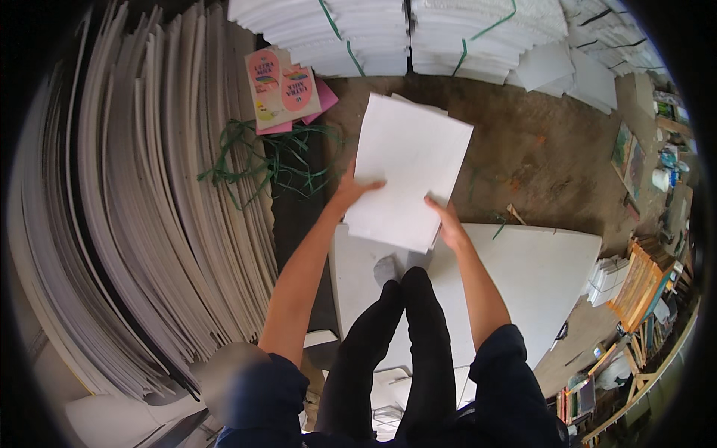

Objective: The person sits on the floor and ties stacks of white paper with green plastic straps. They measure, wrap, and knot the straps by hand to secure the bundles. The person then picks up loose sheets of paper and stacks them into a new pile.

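Between my two hands I hold a stack of white sheets (411, 164), out in front of my legs and tilted a little, its edges not quite even. My left hand (353, 188) grips the left edge, its thumb lying on top and its other fingers hidden underneath. On the lower right edge my right hand (447, 222) has its thumb on the top sheet, with the fingers out of sight below. Beneath the stack lies a large white board (523, 276), where my grey-socked feet (386, 270) show.
Tall leaning white boards (172, 187) fill the left. Green strapping (276, 160) lies tangled beside a printed carton piece (284, 89). Strapped white stacks (478, 37) stand at the back on the brown floor (523, 149). Wooden frames (641, 284) and clutter line the right.
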### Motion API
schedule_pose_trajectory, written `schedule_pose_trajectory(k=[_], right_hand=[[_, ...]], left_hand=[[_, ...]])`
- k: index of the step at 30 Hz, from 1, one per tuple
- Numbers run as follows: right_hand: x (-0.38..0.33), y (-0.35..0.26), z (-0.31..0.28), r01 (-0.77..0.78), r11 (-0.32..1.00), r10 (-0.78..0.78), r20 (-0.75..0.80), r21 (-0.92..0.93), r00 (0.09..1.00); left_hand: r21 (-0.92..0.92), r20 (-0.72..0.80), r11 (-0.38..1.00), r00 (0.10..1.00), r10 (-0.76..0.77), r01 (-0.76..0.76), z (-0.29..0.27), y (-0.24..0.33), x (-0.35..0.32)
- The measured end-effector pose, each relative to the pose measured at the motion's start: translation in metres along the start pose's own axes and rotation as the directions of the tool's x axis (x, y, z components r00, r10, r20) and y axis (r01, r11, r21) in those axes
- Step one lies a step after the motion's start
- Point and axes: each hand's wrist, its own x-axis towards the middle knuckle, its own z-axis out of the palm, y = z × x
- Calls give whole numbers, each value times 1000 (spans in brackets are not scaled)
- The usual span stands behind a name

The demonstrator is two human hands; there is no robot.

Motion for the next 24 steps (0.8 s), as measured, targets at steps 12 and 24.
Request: schedule_pose_trajectory(k=[12, 24], right_hand=[[56, -18, 12, 110, 710, -334, -195, -695, 922], [-128, -161, -89, 230, 920, -349, -402, -317, 847]], left_hand=[[423, -140, 886, 952, 271, -190, 15, -23, 47], [495, -14, 740, 848, 530, -455, 100, 166, -78]])
